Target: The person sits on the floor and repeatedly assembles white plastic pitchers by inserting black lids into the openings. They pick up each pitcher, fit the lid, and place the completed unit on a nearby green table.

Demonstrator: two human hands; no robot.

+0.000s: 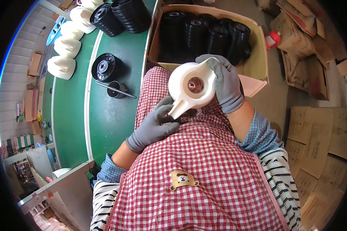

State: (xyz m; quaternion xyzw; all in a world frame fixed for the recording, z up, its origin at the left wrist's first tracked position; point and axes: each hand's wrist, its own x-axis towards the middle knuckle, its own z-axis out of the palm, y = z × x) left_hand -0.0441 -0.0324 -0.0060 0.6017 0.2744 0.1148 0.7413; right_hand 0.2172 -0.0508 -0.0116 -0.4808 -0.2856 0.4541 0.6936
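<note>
A white jug body (179,83), its round mouth showing a coppery interior (197,83), is over the checked apron (204,154), held by the right gloved hand (226,80); the left gloved hand (153,125) curves at its lower projection (179,109), grip unclear. A green worktable (71,111) stands at left; cardboard boxes (311,133) line the right; an open carton (256,71) holds black ribbed parts (216,38).

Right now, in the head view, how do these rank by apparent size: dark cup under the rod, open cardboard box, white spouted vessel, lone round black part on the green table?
1. Open cardboard box
2. White spouted vessel, though nearness to the camera may enlarge it
3. Round black part
4. Dark cup
</note>
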